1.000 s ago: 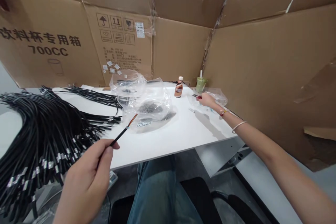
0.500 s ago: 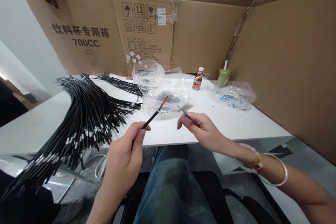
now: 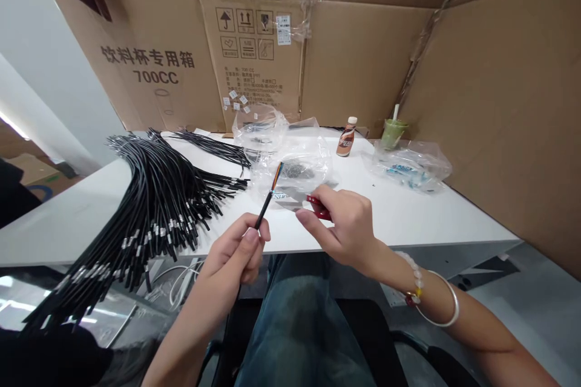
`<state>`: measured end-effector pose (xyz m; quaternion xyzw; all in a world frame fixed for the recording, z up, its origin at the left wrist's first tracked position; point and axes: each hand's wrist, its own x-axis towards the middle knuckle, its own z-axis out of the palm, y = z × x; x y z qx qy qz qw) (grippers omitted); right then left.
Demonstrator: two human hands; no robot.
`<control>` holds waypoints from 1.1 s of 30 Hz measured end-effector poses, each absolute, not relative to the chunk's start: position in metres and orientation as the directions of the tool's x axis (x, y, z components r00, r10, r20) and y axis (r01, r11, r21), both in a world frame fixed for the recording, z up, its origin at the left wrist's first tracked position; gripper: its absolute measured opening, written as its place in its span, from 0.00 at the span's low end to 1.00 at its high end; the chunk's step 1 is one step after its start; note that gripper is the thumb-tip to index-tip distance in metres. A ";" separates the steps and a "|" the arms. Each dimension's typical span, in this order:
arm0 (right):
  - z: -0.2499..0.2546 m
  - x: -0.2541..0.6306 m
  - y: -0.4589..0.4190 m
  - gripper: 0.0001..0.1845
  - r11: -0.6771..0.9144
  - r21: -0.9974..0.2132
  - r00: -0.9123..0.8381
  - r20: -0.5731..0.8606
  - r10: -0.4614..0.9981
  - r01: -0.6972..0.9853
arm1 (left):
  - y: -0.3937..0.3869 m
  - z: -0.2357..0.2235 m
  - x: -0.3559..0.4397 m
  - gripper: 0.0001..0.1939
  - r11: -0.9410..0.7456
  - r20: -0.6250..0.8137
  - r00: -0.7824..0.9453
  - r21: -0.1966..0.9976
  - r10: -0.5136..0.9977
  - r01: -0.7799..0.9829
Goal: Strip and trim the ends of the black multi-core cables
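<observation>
The left hand [image 3: 236,254] pinches a black cable [image 3: 267,201] above the worktop [image 3: 408,217] edge, its long axis tilted up and away, coloured wires topmost. The right hand [image 3: 345,227] grips red-handled tweezers [image 3: 313,205], tips pointing left toward it.

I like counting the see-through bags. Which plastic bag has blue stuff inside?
The plastic bag on the right, beside the green drink cup. The two bags in the middle hold dark things instead.
</observation>
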<state>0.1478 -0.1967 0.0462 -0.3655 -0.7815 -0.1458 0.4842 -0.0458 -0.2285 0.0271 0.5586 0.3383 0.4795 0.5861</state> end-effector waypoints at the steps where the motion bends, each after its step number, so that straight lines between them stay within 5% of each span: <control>1: 0.046 0.147 -0.194 0.25 0.668 -0.047 -0.281 0.884 0.374 0.742 | -0.228 0.027 -0.046 0.13 -0.070 0.136 0.324 0.976 0.936 -0.207; 5: 0.045 0.146 -0.185 0.28 0.612 0.080 -0.318 0.902 0.291 0.787 | -0.226 0.028 -0.046 0.13 -0.043 0.129 0.343 0.968 0.930 -0.247; 14: 0.036 0.143 -0.171 0.30 0.613 -0.093 -0.268 0.840 0.471 0.784 | -0.215 0.021 -0.044 0.13 0.035 0.038 0.316 0.975 0.948 -0.220; 19: 0.043 0.145 -0.140 0.28 0.421 -0.434 -0.193 0.477 0.857 0.796 | -0.176 0.026 -0.038 0.11 0.092 -0.044 0.277 0.982 0.960 -0.165; 22: 0.049 0.148 -0.106 0.28 0.317 -0.549 -0.174 0.297 0.939 0.773 | -0.140 0.034 -0.033 0.11 0.147 -0.113 0.262 0.983 0.958 -0.114; 33: 0.045 0.148 -0.012 0.22 0.159 -0.561 -0.165 0.039 0.985 0.812 | -0.048 0.049 -0.028 0.14 0.259 -0.287 0.133 0.946 0.949 0.194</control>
